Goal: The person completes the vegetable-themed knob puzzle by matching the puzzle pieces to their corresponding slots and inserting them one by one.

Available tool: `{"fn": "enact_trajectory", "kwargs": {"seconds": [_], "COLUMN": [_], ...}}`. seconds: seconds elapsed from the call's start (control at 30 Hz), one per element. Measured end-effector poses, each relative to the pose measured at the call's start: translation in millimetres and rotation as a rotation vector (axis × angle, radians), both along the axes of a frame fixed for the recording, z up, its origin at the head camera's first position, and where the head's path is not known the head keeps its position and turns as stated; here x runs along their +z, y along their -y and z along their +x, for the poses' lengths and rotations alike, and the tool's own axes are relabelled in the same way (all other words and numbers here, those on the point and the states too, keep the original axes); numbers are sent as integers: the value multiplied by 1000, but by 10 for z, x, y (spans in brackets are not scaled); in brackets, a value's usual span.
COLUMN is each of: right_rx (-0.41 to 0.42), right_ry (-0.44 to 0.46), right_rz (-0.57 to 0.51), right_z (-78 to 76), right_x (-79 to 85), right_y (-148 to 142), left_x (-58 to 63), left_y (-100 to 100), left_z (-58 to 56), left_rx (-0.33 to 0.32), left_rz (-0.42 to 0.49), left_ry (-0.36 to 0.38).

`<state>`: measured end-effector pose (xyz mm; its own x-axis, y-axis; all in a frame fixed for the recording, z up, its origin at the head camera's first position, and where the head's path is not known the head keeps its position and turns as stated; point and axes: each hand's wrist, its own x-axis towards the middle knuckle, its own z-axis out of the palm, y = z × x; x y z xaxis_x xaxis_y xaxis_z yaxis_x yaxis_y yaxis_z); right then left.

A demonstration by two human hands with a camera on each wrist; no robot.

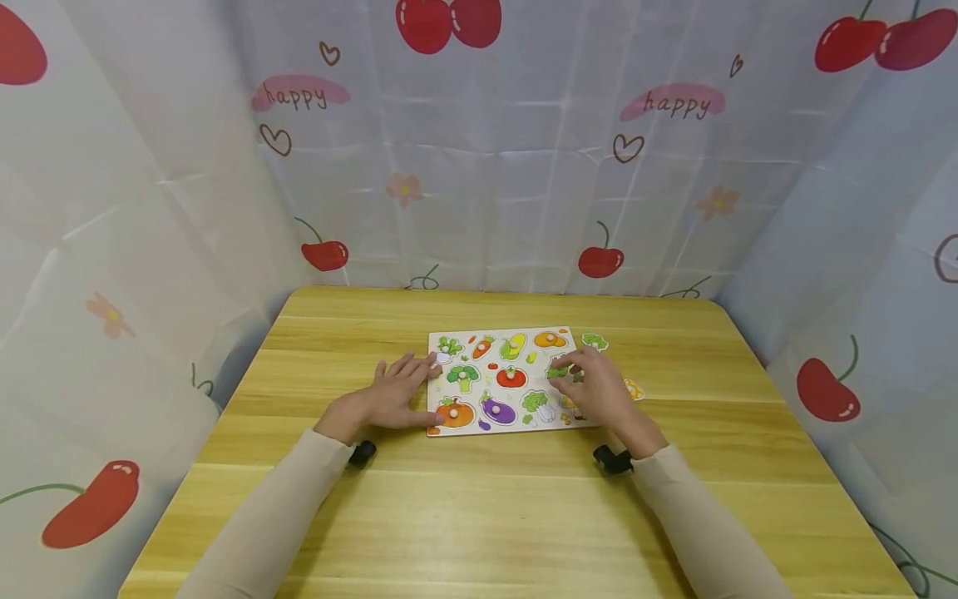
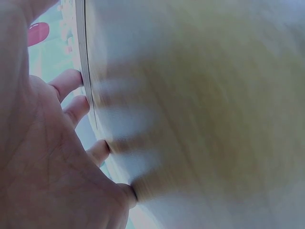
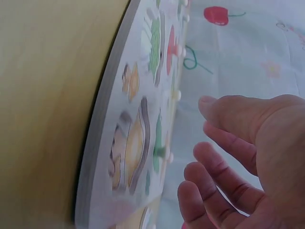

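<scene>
A wooden vegetable puzzle board (image 1: 494, 428) lies flat on the table. My left hand (image 1: 392, 395) is spread at its left edge, thumb and fingertips over the border. In the left wrist view its fingertips (image 2: 98, 152) touch down beside the board's side. My right hand (image 1: 599, 387) hovers over the board's right part, near a green piece with a white knob (image 3: 159, 151). Its thumb and fingers are apart, with nothing between them. Knobbed pieces sit in the board, including an eggplant (image 1: 499, 408), a tomato (image 1: 512, 378) and a pumpkin (image 1: 458, 414).
Right of the board lie a loose green leafy piece (image 1: 595, 341) and a yellow-orange piece (image 1: 634, 389), partly behind my right hand. The cabbage picture (image 3: 155, 45) shows no knob. A wooden table (image 1: 479, 516) carries everything; a cherry-print curtain (image 1: 479, 225) hangs behind it.
</scene>
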<state>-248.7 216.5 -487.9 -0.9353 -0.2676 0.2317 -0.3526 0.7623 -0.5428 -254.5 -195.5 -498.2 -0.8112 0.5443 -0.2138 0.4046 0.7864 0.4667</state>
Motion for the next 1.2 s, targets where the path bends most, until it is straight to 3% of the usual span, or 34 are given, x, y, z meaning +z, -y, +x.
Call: {"fn": "enact_trajectory", "kwargs": {"seconds": [0.6, 1.2], "right_rx": [-116, -173], "right_ry": [14, 144], "right_rz": [-31, -60], "right_z": [-191, -536], "right_x": [-4, -133], "right_y": [-442, -721], "left_x": [-16, 7], "left_y": [12, 6], "left_z": [4, 11], "left_rx": [0, 4], "left_rz": [-5, 7], "left_ry": [-17, -12]}}
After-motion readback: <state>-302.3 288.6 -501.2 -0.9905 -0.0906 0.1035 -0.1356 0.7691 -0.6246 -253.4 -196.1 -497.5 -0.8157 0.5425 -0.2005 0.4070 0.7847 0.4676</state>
